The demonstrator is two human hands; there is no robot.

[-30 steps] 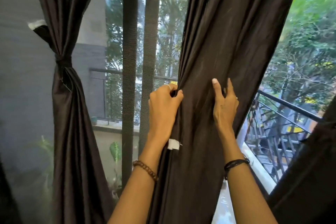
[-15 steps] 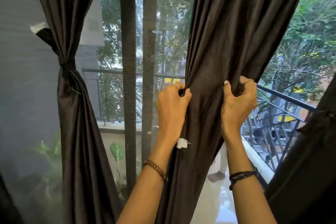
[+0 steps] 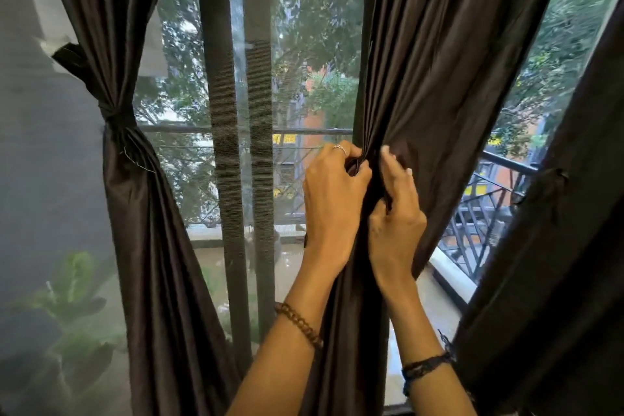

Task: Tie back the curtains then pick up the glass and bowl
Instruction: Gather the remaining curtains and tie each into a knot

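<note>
A tall glass window [image 3: 304,61] fills the wall, split by two dark vertical frame bars [image 3: 223,145]. Daylight and green trees [image 3: 567,27] show at one o'clock. A black metal balcony railing [image 3: 486,213] runs at three o'clock; leafy potted plants [image 3: 71,297] sit at eight.

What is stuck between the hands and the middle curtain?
Nothing visible. The left hand and the right hand both grip the middle curtain directly, bunching its folds between them. The left curtain hangs apart, already tied.
</note>
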